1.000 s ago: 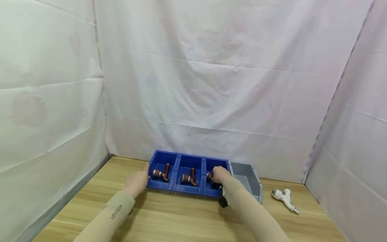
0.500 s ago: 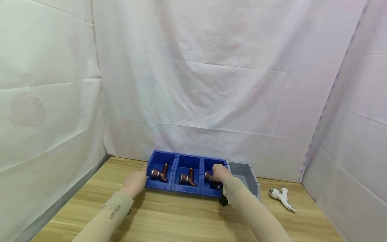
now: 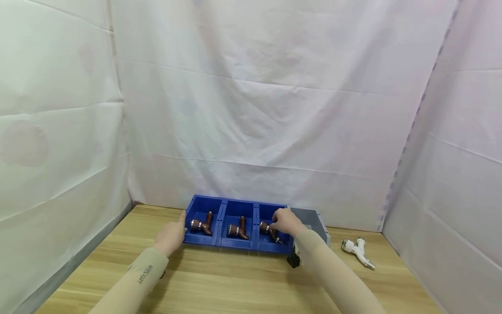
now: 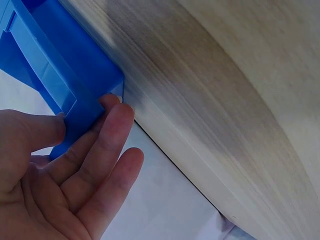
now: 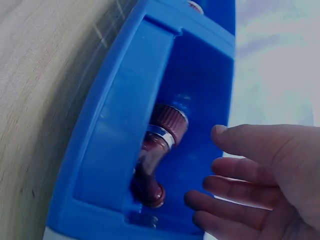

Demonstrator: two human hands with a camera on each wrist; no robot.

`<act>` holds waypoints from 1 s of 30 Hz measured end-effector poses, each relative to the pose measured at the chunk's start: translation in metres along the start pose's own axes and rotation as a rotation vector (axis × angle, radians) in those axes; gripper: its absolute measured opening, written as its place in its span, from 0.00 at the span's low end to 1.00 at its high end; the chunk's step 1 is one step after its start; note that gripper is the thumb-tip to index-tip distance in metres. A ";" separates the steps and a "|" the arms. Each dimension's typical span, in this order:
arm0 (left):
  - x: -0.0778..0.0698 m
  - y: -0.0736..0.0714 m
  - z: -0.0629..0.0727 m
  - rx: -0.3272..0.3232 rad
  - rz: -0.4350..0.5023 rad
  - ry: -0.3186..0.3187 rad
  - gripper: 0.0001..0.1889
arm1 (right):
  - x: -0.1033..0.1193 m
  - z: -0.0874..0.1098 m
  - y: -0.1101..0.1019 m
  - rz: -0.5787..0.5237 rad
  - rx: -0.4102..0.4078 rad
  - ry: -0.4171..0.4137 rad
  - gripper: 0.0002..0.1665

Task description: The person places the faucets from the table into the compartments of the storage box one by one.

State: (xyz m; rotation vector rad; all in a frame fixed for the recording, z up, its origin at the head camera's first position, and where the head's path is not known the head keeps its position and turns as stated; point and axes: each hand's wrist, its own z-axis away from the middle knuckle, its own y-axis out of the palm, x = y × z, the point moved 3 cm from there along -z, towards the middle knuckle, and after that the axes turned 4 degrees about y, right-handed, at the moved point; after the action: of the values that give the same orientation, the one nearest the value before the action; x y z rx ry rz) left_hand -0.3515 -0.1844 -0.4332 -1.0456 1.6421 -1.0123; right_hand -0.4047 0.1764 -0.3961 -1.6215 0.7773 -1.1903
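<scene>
Three joined blue bins stand in a row; the left bin (image 3: 205,204), middle bin (image 3: 239,208) and right bin (image 3: 268,210) each hold a brown faucet with a ribbed knob. At the row's left end my left hand (image 3: 171,235) grips the outer wall, thumb on one side and fingers on the other in the left wrist view. Over the right blue bin hovers my right hand (image 3: 289,221), fingers apart and holding nothing. Below it, the third brown faucet (image 5: 155,155) lies on the bin floor, clear of the fingertips in the right wrist view.
A grey bin (image 3: 307,216) adjoins the blue row on the right, partly covered by my right arm. Farther right, a white faucet (image 3: 357,252) lies on the wooden table (image 3: 235,279). White cloth (image 3: 251,122) hangs behind and at both sides.
My right hand has let go of the brown faucet in the right blue bin and lifted slightly to the right. My left hand keeps its grip. The head view has shifted slightly right.
</scene>
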 end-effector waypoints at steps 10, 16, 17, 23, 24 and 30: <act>0.005 -0.002 -0.001 0.017 0.002 -0.010 0.34 | 0.006 0.014 -0.028 -0.016 -0.046 0.036 0.17; 0.005 -0.004 -0.005 -0.002 -0.004 -0.010 0.34 | 0.006 0.023 -0.048 -0.008 -0.072 0.030 0.17; 0.004 -0.004 -0.005 0.003 -0.005 -0.011 0.34 | 0.004 0.026 -0.050 -0.013 -0.073 0.034 0.17; 0.002 -0.002 -0.006 0.017 -0.013 0.000 0.34 | -0.014 0.036 -0.060 -0.049 -0.097 0.050 0.21; 0.002 -0.002 -0.006 0.016 -0.016 0.002 0.34 | -0.019 0.037 -0.061 -0.049 -0.104 0.045 0.21; 0.004 -0.001 -0.006 0.005 -0.029 0.011 0.34 | -0.046 0.045 -0.071 -0.061 -0.123 0.054 0.27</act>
State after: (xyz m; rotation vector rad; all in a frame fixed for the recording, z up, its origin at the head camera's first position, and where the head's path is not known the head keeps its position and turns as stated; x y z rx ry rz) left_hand -0.3581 -0.1872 -0.4314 -1.0652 1.6368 -1.0421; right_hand -0.3798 0.2561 -0.3486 -1.7302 0.8547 -1.2551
